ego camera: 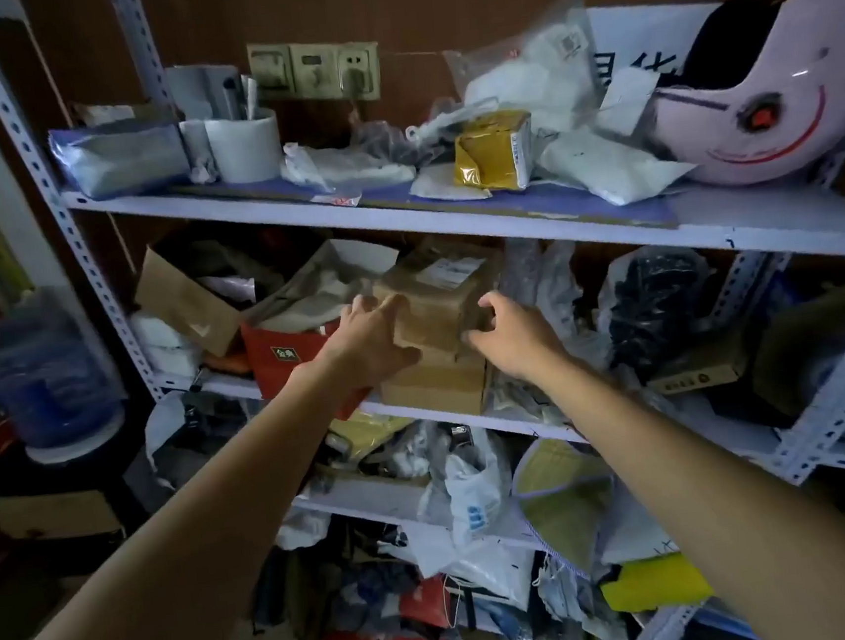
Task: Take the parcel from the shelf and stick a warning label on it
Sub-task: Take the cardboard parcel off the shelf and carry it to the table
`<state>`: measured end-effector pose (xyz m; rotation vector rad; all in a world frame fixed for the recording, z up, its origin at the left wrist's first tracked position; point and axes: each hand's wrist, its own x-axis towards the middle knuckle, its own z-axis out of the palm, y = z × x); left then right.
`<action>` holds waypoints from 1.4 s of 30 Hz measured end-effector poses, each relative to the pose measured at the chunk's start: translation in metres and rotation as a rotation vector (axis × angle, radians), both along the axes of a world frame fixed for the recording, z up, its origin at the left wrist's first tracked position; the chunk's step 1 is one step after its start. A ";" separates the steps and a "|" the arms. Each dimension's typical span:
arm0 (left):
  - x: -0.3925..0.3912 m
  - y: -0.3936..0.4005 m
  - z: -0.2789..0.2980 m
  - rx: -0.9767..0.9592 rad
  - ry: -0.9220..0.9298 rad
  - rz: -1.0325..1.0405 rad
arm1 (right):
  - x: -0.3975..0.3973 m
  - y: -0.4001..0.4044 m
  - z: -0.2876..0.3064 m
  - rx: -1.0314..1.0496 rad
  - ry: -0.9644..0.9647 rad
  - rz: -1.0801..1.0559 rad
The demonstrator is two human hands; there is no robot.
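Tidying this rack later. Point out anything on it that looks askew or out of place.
The top brown box, between both hands on the middle shelf, sits tilted and twisted on the box below. A pink helmet lies on its side among parcels on the top shelf. Bags and packets are heaped loosely everywhere.

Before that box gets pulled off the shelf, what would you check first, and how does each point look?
1. Left hand on the cardboard parcel: ok, it lies against the left face.
2. Right hand on the parcel: ok, fingers at its right edge, though the grip is not yet closed.
3. What the parcel rests on: ok, a lower cardboard box sits flat beneath it.
4. Neighbours clear: not ok, a red box and clear plastic bags crowd both sides.
5. Headroom under the upper shelf board: ok, a gap shows.
6. Warning label ready: cannot tell, none is in view.
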<state>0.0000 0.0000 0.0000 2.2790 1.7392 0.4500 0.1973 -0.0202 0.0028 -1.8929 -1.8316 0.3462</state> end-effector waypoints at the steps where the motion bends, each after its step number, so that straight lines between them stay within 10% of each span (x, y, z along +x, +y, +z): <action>1: 0.001 0.011 -0.001 0.013 -0.030 -0.006 | -0.001 0.008 -0.002 -0.007 0.057 0.004; 22: -0.001 0.125 -0.033 0.007 -0.476 -0.093 | -0.021 0.102 -0.067 0.233 0.681 -0.001; 42: -0.027 0.131 -0.034 -0.002 -0.618 -0.682 | -0.064 0.023 -0.035 0.282 0.478 -0.387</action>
